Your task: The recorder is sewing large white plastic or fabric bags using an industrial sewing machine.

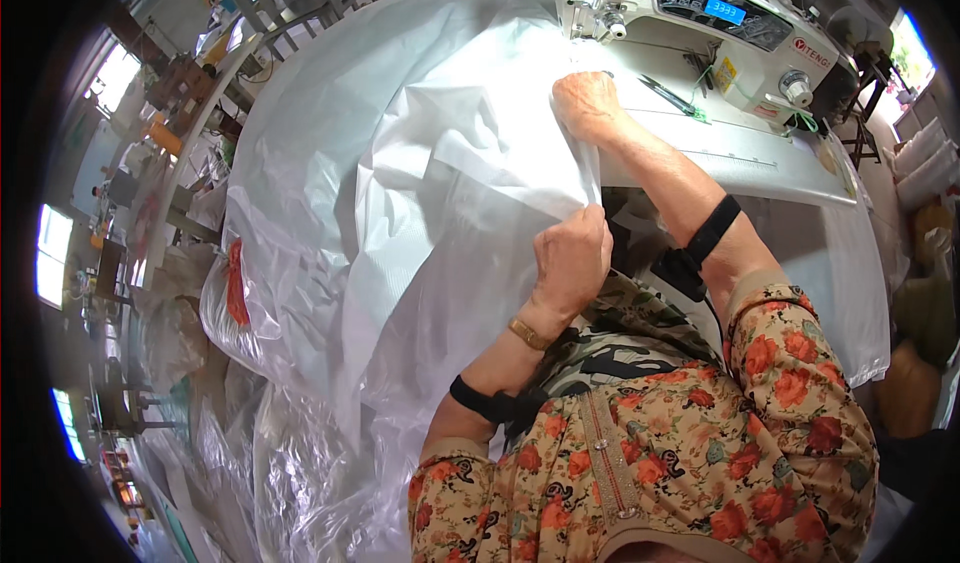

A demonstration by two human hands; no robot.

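A large sheet of thin, whitish translucent material (440,173) is bunched over the table and hangs down toward me. My left hand (572,263) is closed on its right edge, close to my body. Farther along the same edge, my right hand (588,108) is closed on the sheet just in front of the needle area of a white sewing machine (690,23). Between my two hands the edge runs fairly straight. The fabric under my right hand is partly hidden by the fist.
Dark-handled tweezers or snips (672,97) lie on the machine bed (720,148), beside green thread (800,118). A red tie (237,283) sits on clear plastic (310,463) at the left. A grey slatted rack (290,3) stands at the far left.
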